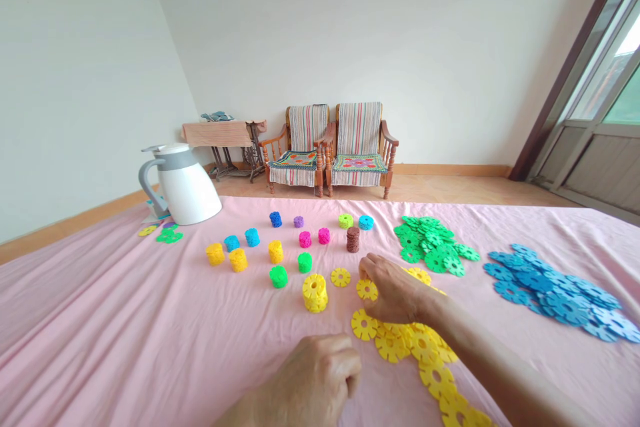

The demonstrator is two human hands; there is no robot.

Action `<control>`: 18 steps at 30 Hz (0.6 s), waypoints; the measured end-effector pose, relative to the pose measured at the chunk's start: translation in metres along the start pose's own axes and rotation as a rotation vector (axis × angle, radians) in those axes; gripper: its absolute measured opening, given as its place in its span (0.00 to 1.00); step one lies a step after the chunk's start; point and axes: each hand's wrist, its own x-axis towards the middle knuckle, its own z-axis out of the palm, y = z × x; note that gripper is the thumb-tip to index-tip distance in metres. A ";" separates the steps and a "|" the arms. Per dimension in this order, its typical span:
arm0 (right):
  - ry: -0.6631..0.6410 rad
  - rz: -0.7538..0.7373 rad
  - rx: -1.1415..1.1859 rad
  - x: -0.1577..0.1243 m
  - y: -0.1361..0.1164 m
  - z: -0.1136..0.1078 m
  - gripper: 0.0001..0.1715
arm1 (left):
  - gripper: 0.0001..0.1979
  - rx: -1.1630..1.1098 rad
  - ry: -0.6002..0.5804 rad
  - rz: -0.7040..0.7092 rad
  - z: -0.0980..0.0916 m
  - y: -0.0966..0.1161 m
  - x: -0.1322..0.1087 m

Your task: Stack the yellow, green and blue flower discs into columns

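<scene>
Left hand curls, right hand spans one disc (grip unclear) near fifteen stacks.

Left hand, right hand and right forearm are bare.

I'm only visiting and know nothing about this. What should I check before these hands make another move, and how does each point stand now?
1. Right hand at a yellow plastic disc with a notched rim: ok, its fingers and thumb reach around it.
2. Firm grip on that disc: cannot tell.
3. Upright stack of yellow notched discs: ok, standing apart from both hands.
4. Left hand free of discs: cannot tell, the curled fingers hide the palm.
5. Loose pile of yellow notched discs fully in sight: not ok, the right forearm covers part.
6. White jug with grey handle away from both hands: ok.
</scene>
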 end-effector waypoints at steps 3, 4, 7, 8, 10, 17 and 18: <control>0.070 0.014 0.055 0.008 -0.001 0.003 0.14 | 0.10 -0.004 -0.003 0.002 0.000 -0.001 0.000; 0.093 0.018 0.070 0.011 -0.002 0.004 0.14 | 0.10 -0.003 -0.002 0.002 0.000 -0.001 0.000; 0.129 0.021 0.097 0.025 -0.004 0.010 0.13 | 0.11 0.012 0.003 0.009 0.001 -0.002 0.001; 0.126 0.016 0.102 0.029 -0.005 0.012 0.13 | 0.11 0.018 0.003 0.012 0.001 -0.003 0.001; 0.106 -0.003 0.110 0.038 -0.007 0.017 0.13 | 0.11 0.025 0.003 0.015 0.002 -0.004 0.001; 0.072 -0.062 0.107 0.053 -0.010 0.026 0.12 | 0.11 0.051 -0.004 0.025 0.005 -0.006 0.000; 0.067 -0.067 0.105 0.053 -0.010 0.026 0.12 | 0.11 0.051 -0.006 0.023 0.005 -0.005 0.000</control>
